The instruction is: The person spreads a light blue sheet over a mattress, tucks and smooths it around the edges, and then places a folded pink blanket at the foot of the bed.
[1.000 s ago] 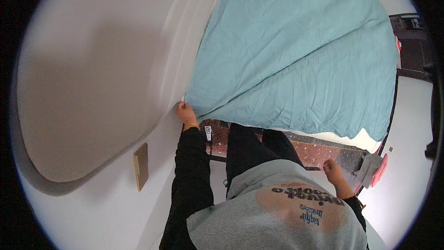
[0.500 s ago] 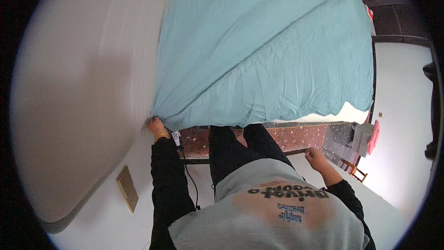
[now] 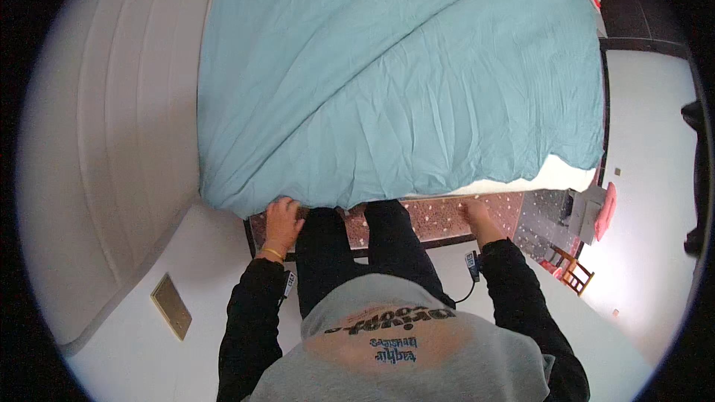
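Observation:
A light teal sheet (image 3: 402,82) covers the bed, with a long diagonal fold and many small wrinkles. My left hand (image 3: 283,223) is at the sheet's near edge, close to its left corner. Its fingertips touch the cloth and its thumb stands apart. My right hand (image 3: 478,222) hovers just below the bed's near edge, off the cloth. Blur hides its fingers. Toward the right, the white mattress (image 3: 564,174) shows beneath the uneven hem.
A padded beige headboard (image 3: 134,119) borders the bed on the left. Below the near edge runs a speckled red floor (image 3: 439,223). A small wooden chair (image 3: 576,275) and a pink cloth (image 3: 607,211) are on the right. A wall plate (image 3: 171,305) sits at lower left.
My left hand has left the sheet's corner by the headboard and moved right along the near edge. My right hand has come up toward the bed. The view has shifted right.

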Demonstrator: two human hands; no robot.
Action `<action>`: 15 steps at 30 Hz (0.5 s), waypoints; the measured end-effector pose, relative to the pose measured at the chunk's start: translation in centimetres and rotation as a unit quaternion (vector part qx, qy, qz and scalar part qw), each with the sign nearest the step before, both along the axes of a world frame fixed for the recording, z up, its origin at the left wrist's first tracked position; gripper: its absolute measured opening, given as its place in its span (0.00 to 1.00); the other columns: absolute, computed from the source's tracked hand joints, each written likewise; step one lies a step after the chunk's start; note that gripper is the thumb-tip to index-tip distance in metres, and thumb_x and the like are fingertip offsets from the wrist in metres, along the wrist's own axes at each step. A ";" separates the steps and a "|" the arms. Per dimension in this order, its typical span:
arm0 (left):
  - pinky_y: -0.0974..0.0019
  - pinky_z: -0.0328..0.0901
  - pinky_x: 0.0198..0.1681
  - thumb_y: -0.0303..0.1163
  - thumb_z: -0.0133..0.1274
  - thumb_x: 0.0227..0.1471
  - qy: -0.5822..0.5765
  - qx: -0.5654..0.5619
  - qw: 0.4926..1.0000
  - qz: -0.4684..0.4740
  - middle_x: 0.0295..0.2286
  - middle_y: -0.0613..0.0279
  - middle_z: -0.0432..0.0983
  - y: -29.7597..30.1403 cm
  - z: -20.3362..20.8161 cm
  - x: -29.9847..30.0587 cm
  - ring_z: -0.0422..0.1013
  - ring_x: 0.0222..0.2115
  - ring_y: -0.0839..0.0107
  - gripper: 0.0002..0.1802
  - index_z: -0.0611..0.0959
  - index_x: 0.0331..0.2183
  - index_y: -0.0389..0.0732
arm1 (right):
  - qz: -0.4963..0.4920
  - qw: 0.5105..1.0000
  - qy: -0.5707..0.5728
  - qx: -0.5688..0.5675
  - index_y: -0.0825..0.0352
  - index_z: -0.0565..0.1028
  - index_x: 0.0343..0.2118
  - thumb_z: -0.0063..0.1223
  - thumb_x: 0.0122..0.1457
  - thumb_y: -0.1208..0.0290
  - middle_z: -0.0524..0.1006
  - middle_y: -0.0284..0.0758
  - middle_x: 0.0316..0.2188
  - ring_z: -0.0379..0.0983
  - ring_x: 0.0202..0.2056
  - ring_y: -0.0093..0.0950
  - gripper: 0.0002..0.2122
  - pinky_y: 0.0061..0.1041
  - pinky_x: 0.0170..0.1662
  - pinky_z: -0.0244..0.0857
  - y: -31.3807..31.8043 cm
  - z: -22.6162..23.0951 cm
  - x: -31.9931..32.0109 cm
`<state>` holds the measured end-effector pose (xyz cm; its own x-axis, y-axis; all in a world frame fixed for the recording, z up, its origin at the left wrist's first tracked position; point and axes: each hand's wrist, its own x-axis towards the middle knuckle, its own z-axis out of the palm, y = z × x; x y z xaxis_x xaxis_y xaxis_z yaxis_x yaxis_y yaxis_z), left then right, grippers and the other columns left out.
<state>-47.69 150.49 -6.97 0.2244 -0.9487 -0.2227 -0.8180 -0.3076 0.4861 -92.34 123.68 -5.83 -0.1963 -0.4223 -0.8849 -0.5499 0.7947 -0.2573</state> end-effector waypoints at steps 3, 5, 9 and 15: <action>0.55 0.52 0.41 0.32 0.55 0.33 -0.049 -0.008 0.999 -0.010 0.34 0.58 0.61 -3.9 -0.7 -2.2 0.58 0.37 0.58 0.17 0.71 0.31 0.43 | -0.217 0.976 0.017 -0.015 0.64 0.65 0.40 0.36 0.54 0.51 0.71 0.33 0.31 0.67 0.36 0.28 0.21 0.34 0.42 0.56 -1.9 -3.1 1.4; 0.55 0.51 0.41 0.32 0.55 0.32 -0.105 0.042 0.994 0.011 0.32 0.59 0.61 -5.9 -1.6 -3.3 0.59 0.36 0.59 0.18 0.70 0.31 0.44 | -0.362 0.926 -0.084 -0.059 0.66 0.64 0.42 0.35 0.53 0.50 0.71 0.36 0.33 0.66 0.36 0.32 0.23 0.35 0.43 0.55 -3.6 -4.5 2.8; 0.54 0.51 0.40 0.33 0.54 0.32 -0.134 0.116 0.984 0.030 0.30 0.60 0.62 -7.3 -2.4 -3.7 0.59 0.35 0.60 0.14 0.72 0.27 0.44 | -0.472 0.843 -0.228 -0.119 0.69 0.59 0.48 0.37 0.53 0.50 0.66 0.40 0.42 0.63 0.41 0.37 0.27 0.36 0.45 0.54 -8.0 -5.5 2.8; 0.55 0.53 0.40 0.33 0.50 0.34 -0.091 0.160 0.972 -0.143 0.27 0.63 0.66 -4.7 -1.6 -4.7 0.61 0.36 0.64 0.06 0.77 0.21 0.44 | -0.166 0.958 0.076 -0.222 0.76 0.63 0.43 0.40 0.52 0.66 0.70 0.41 0.35 0.66 0.35 0.34 0.19 0.31 0.38 0.60 -5.0 -4.4 -6.7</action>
<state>-52.34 145.75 -8.54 0.0242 -0.8666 -0.4984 -0.9560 -0.1660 0.2421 -99.09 118.71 -10.18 -0.4972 -0.6424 -0.5833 -0.3435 0.7630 -0.5475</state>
